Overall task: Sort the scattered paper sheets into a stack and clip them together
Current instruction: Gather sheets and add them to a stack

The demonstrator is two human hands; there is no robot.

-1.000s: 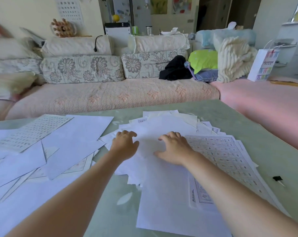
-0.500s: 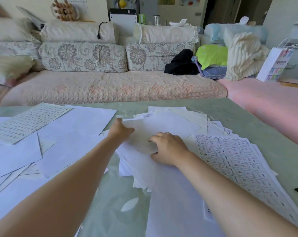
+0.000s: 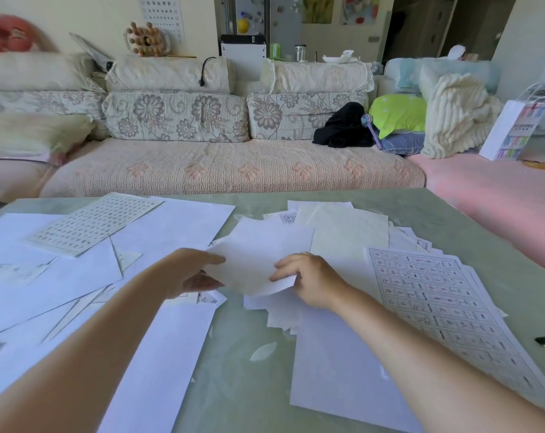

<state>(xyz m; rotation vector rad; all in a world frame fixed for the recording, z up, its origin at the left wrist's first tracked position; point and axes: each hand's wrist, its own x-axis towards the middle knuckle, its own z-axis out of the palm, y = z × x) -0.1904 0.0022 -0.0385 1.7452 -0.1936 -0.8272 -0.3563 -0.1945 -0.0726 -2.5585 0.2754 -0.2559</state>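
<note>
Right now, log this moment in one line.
left hand + right hand: lifting blank sheet | sheets scattered | binder clip untouched on table

Floral sofa [image 3: 202, 145] w/ cushions, daylit rm

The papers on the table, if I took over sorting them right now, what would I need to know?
Left hand: pinching the left edge of a blank sheet, lifted at table centre.
Right hand: gripping the same sheet's near right corner.
Papers: loose pile fanned out centre-right with a printed grid sheet on top; more sheets scattered on the left.
Binder clip: at the table's right edge, untouched.
Done: nothing squared up yet.
Left: gather all sheets into one stack, align edges, clip.
</note>
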